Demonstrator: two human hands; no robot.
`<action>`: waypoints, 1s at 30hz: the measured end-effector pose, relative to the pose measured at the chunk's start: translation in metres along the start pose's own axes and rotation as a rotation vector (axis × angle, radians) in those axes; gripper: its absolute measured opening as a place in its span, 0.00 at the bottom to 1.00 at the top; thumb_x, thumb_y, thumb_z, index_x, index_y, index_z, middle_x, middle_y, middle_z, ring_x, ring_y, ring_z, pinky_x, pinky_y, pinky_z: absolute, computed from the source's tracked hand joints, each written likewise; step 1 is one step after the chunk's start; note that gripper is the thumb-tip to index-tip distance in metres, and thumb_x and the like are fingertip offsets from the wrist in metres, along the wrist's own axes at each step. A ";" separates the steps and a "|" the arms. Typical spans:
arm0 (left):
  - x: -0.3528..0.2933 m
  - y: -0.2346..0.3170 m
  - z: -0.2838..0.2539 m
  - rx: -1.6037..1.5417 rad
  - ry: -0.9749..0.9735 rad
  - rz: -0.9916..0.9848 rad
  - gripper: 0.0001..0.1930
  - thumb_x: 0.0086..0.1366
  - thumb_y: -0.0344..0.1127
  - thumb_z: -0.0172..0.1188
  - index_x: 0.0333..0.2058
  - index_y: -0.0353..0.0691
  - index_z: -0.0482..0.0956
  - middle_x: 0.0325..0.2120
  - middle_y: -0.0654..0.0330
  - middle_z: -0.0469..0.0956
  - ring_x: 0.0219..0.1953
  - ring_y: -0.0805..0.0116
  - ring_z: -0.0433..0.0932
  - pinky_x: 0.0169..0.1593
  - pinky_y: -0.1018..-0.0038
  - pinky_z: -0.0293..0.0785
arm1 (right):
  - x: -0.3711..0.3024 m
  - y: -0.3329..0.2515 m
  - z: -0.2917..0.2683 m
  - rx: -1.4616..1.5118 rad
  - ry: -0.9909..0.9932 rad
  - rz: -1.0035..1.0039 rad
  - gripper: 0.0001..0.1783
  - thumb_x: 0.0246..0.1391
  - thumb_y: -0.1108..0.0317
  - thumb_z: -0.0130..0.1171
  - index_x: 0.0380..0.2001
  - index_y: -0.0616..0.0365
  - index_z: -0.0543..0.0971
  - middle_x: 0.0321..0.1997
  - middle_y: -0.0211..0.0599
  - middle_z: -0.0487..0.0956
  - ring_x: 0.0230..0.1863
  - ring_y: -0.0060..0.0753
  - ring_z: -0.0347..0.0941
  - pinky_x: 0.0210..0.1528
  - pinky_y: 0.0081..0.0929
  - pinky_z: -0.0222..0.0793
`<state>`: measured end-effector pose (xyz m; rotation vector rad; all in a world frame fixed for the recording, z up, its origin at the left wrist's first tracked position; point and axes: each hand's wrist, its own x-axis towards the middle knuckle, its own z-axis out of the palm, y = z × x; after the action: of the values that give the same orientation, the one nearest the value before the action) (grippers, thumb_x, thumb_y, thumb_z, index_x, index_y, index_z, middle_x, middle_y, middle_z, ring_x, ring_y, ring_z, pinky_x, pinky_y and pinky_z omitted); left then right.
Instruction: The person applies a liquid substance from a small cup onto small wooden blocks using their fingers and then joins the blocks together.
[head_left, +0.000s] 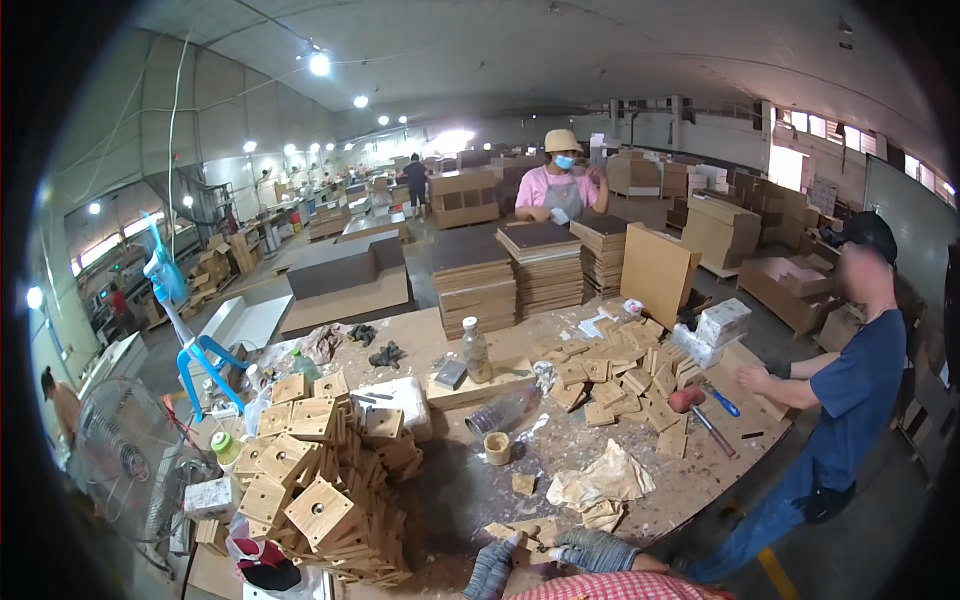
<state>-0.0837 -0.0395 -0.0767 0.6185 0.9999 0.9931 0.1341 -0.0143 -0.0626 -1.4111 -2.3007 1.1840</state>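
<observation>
At the table's near edge, my left hand (515,540) and my right hand (556,549), both in grey knit coverings, are close together. Their fingers are closed on a small light wooden piece (541,528) between them; fine finger detail is too small to make out. Just beyond lie a small wooden block (523,484) and a crumpled cream cloth (602,476). A small tub of tan paste (497,448) stands farther off, beside a clear plastic bottle (512,405) lying on its side. To the left rises a tall heap of drilled wooden blocks (322,508).
More wooden pieces (610,372) lie scattered at the far right, near a red-headed mallet (700,410) and a blue-handled tool (724,403). A co-worker in blue (858,370) stands at the right edge. Another person (562,190) is behind stacked panels (474,285). A fan (130,460) stands left.
</observation>
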 end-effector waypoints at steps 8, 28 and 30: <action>0.013 -0.011 0.014 0.603 -0.004 0.351 0.18 0.67 0.44 0.52 0.33 0.31 0.78 0.25 0.63 0.76 0.30 0.74 0.69 0.37 0.74 0.69 | 0.001 0.009 -0.019 0.089 -0.014 0.088 0.29 0.51 0.44 0.52 0.45 0.58 0.76 0.47 0.48 0.77 0.49 0.48 0.73 0.53 0.38 0.66; 0.072 -0.038 0.067 0.401 -0.370 0.026 0.19 0.65 0.44 0.55 0.44 0.31 0.76 0.38 0.57 0.79 0.41 0.70 0.75 0.50 0.71 0.70 | -0.029 0.054 -0.038 0.365 0.192 0.159 0.22 0.53 0.55 0.60 0.43 0.60 0.75 0.41 0.42 0.78 0.44 0.35 0.74 0.47 0.31 0.68; 0.077 -0.040 0.064 0.469 -0.356 0.054 0.20 0.66 0.45 0.55 0.46 0.31 0.75 0.39 0.56 0.78 0.42 0.69 0.75 0.51 0.70 0.70 | -0.028 0.057 -0.039 0.406 0.227 0.101 0.20 0.54 0.56 0.59 0.43 0.60 0.75 0.40 0.42 0.78 0.43 0.35 0.74 0.47 0.31 0.68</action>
<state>0.0040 0.0129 -0.1117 1.1725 0.9014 0.6599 0.2076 -0.0033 -0.0713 -1.4298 -1.7358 1.3459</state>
